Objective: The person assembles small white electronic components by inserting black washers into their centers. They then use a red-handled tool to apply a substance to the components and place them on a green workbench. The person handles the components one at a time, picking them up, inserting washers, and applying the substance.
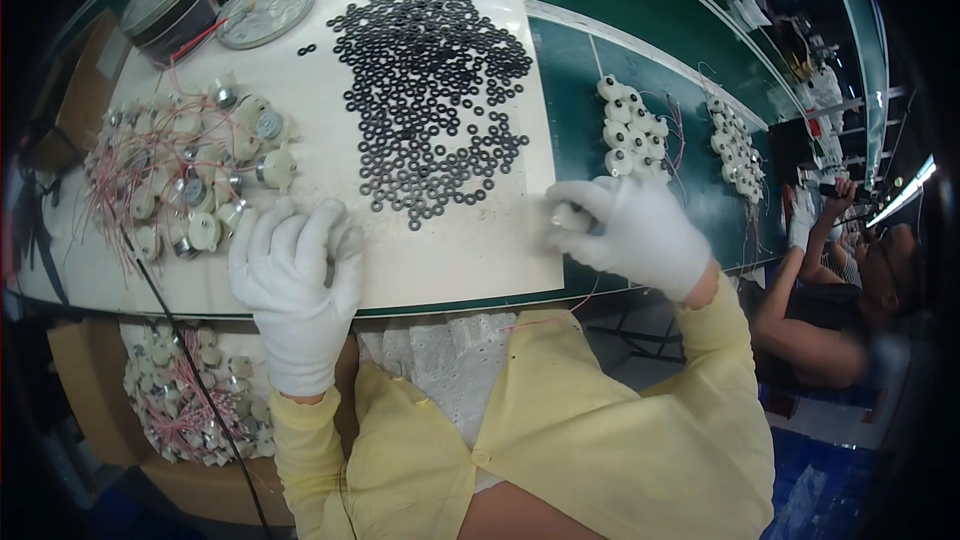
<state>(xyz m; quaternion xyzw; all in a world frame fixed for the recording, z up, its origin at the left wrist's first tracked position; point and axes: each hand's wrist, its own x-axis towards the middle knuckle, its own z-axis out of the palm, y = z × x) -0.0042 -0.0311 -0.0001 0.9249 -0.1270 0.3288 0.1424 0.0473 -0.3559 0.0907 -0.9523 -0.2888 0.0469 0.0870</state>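
My right hand, in a white glove, is closed on a small motor near the right edge of the white board. The glove covers most of this motor, and a thin reddish wire trails below the hand. My left hand, gloved too, rests at the board's front left with loosely bent fingers apart and nothing visible in them. Beside its fingertips lies a heap of small white-and-silver motors with pink and red wires. Many small black rings spread over the middle of the white board.
White motors with black rings on top stand in two groups on the green tabletop. A tub and its round lid sit back left. Below, a cardboard box holds more motors. A person works at right.
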